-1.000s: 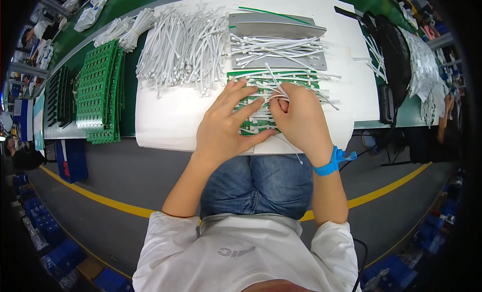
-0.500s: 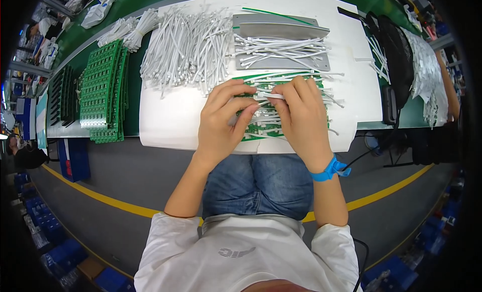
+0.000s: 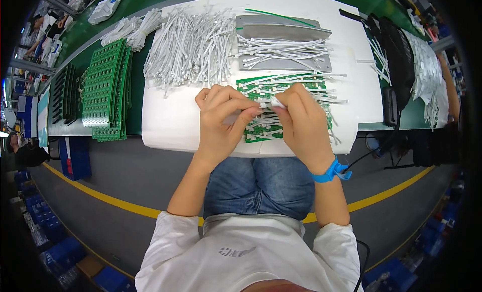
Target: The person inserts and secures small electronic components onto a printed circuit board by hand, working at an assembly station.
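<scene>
A small white cable piece (image 3: 270,104) is pinched between the fingers of the left hand (image 3: 223,118) and the fingers of the right hand (image 3: 301,121); both sets of fingers are closed narrowly on it, with the fingertips of the two hands meeting. The piece is held just above a green circuit board (image 3: 301,86), which lies flat on a white sheet (image 3: 165,126) spread over the tabletop (image 3: 150,10). Short white cables are laid across the board, and parts of the board are covered by both hands. A blue wrist strap (image 3: 329,172) is worn on the right wrist. Behind the board, a grey metal plate (image 3: 281,28) is placed, with a bundle of white cables resting across it. To the left of the plate, a large heap of loose white cables (image 3: 188,45) is spread over the sheet. Further left, stacks of green circuit boards (image 3: 103,88) are arranged on the tabletop beside the sheet. At the right edge of the tabletop, a black fan (image 3: 396,51) is positioned. Blue jeans are seen below the hands.
</scene>
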{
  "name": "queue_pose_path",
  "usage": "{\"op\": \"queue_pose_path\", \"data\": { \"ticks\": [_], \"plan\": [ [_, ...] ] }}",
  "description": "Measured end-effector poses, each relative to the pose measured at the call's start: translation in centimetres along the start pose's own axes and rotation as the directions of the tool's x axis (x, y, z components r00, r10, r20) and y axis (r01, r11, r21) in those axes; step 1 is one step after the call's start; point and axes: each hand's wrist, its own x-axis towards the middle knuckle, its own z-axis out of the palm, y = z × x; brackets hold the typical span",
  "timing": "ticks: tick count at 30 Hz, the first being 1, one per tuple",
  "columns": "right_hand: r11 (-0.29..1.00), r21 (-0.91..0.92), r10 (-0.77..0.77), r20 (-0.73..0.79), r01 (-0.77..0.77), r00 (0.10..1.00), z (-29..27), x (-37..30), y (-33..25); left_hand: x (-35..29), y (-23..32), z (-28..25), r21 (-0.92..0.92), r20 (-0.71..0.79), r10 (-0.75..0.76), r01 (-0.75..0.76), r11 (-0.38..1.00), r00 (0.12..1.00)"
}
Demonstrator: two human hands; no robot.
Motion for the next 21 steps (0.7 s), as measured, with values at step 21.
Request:
{"op": "queue_pose_path", "data": {
  "ticks": [21],
  "plan": [
    [0.967, 0.016, 0.245, 0.223, -0.254, 0.944, -2.5, -0.9, 2.3, -1.0, -0.2, 1.5, 0.212, 0.172, 0.235, -0.269, 0.94, 0.957]
  ]
}}
